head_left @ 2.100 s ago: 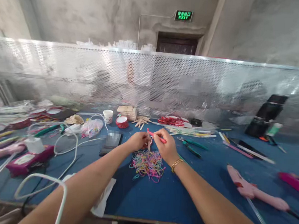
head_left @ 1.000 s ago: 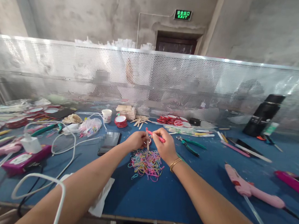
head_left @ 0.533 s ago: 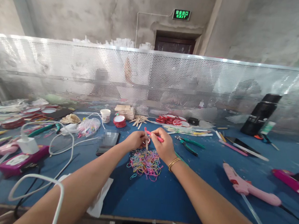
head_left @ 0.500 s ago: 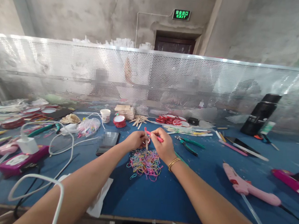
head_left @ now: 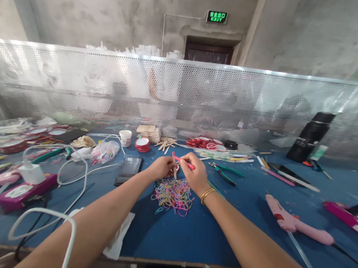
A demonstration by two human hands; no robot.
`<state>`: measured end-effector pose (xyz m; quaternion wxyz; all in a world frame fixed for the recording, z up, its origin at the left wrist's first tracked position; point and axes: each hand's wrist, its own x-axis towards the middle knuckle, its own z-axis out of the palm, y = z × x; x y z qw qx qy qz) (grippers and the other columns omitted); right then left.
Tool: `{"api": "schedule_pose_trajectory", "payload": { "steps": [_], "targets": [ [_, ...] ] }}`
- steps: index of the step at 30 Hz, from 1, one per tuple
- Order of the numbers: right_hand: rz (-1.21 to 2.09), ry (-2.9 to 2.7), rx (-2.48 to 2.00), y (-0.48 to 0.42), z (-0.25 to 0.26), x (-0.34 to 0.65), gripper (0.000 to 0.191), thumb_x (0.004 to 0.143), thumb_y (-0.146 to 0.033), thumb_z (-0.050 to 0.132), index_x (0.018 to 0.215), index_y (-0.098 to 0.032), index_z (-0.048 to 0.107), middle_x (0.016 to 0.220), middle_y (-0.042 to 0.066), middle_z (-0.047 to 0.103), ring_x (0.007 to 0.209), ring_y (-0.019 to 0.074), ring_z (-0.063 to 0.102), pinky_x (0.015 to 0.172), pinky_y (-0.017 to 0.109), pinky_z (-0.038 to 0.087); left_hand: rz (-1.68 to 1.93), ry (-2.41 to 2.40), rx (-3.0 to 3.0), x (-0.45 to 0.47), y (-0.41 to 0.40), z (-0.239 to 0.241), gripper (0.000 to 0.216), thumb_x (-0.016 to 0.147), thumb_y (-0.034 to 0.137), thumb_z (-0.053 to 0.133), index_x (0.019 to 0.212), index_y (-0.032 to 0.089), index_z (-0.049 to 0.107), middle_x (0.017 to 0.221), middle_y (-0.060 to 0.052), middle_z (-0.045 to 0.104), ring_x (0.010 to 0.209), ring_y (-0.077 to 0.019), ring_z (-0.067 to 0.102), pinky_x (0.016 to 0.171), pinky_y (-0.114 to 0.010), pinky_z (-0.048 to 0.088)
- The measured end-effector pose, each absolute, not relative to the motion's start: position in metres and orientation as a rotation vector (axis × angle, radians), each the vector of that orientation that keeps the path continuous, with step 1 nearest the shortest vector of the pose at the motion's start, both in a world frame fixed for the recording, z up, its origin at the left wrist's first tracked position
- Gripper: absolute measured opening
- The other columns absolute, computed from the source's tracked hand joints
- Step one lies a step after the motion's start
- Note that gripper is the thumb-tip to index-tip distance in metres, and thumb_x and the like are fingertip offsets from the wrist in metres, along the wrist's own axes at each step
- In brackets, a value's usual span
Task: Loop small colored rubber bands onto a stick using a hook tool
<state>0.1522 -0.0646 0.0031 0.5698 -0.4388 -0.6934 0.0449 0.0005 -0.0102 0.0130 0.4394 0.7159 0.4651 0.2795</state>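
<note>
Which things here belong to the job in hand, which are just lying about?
Likely the job:
- flat stick, in the left hand
- pink tool, in the right hand
- colored loops, piled by the hands

Seemingly lying about:
- pliers
- glue gun on the right
- paper cup
- black bottle

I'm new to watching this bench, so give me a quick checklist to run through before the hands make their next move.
1. Left hand gripping the flat stick: ok.
2. Right hand gripping the pink rod: ok.
3. Rod touching the stick: cannot tell, too small to see.
4. Pile of coloured loops close to both hands: ok.
5. White cable out of the left forearm's way: not ok, it crosses the forearm in view.
6. Pink glue gun cool: cannot tell.
</note>
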Motion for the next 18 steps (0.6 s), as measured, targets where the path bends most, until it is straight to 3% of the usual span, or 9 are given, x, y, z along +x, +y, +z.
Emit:
{"api": "schedule_pose_trajectory", "payload": {
  "steps": [18],
  "targets": [
    [0.087,-1.583,-1.076,-0.0627,0.0026,0.1543,0.014,0.088,-0.028,0.051,0.078,-0.022,0.057,0.066,-0.001,0.060,0.063,0.0143,0.056,0.063,0.024,0.042,0.690,1.161,1.772,0.0013,-0.0098,0.0139,0.015,0.086,0.029,0.057,0.079,0.016,0.060,0.072,-0.002,0.067,0.059,-0.0109,0.062,0.053,-0.019,0.047]
  ]
}}
